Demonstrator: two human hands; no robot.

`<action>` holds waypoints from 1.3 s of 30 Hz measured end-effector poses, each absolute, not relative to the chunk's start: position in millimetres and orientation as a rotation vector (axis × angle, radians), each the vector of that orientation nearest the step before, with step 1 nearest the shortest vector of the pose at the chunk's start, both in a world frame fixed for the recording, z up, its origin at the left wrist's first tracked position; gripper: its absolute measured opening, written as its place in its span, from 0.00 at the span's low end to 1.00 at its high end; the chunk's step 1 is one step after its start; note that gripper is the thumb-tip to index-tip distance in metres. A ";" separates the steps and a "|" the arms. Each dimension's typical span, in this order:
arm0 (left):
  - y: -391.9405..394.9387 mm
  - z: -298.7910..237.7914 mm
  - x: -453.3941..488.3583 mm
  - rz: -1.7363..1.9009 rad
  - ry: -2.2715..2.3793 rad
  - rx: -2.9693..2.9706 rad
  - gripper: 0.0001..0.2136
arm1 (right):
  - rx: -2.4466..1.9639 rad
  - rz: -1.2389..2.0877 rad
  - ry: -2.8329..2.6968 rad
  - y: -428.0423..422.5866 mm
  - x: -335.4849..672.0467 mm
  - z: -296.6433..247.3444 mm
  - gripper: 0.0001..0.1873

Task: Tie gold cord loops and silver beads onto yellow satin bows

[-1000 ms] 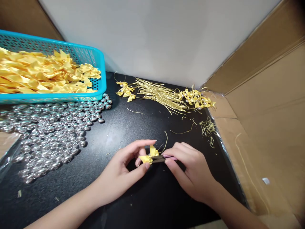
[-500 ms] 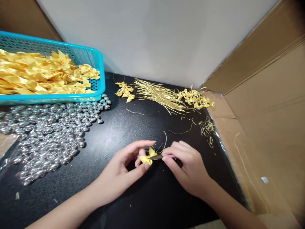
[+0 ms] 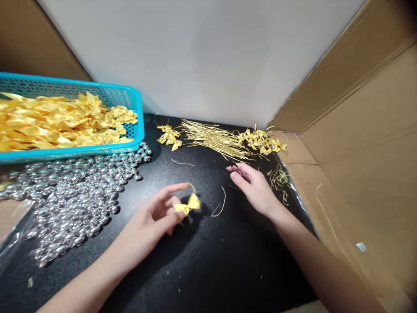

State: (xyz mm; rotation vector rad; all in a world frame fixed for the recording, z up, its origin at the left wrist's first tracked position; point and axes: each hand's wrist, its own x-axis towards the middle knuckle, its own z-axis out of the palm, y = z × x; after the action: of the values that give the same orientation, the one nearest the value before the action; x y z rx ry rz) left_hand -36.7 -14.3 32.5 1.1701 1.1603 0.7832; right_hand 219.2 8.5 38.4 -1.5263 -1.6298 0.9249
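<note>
My left hand (image 3: 154, 217) pinches a small yellow ribbon bow (image 3: 188, 204) between thumb and fingers, just above the black table (image 3: 208, 261). My right hand (image 3: 253, 184) is stretched toward the back right, fingers closed round a small dark tool (image 3: 237, 169), close to the bundle of gold wires (image 3: 215, 138). A cut piece of gold wire (image 3: 220, 204) lies on the table between the hands.
A turquoise basket (image 3: 133, 126) full of yellow bows stands at the back left. Silver beads (image 3: 74, 191) spread below it. Finished bows lie at the back (image 3: 169, 135) and back right (image 3: 262, 141). Wire scraps (image 3: 278, 178) and a cardboard box wall (image 3: 358, 165) are on the right.
The hands have parted. My right hand moved up and right with the tool toward the gold wires. My left hand drifted left with the bow. A cut wire now lies on the table.
</note>
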 end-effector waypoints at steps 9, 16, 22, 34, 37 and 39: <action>1.0 40.3 -54.7 0.930 1.321 1.286 0.20 | -1.683 0.435 -1.882 28.5 241.8 29.3 0.12; 3.0 33.9 -47.3 1.050 1.308 1.176 0.14 | -1.737 0.309 -1.994 81.9 242.5 7.3 0.08; -5.8 27.8 -34.0 0.978 1.110 1.018 0.15 | -1.800 0.219 -1.948 106.3 233.7 -2.9 0.09; -23.9 33.3 -23.9 1.043 1.089 1.392 0.10 | -1.325 0.716 -1.882 14.9 195.6 37.7 0.10; -30.6 28.6 -17.5 0.985 0.998 1.439 0.10 | -1.210 1.029 -1.668 -32.6 178.2 42.7 0.06; -35.1 23.6 -14.3 0.980 0.936 1.412 0.11 | -1.215 0.966 -1.535 -48.8 172.8 39.0 0.04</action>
State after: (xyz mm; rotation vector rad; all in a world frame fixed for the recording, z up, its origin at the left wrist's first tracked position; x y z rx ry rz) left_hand -14.3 -35.1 23.6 1.4120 0.9362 0.9803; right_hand 172.8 -48.8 39.0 -1.2152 -1.5354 0.9655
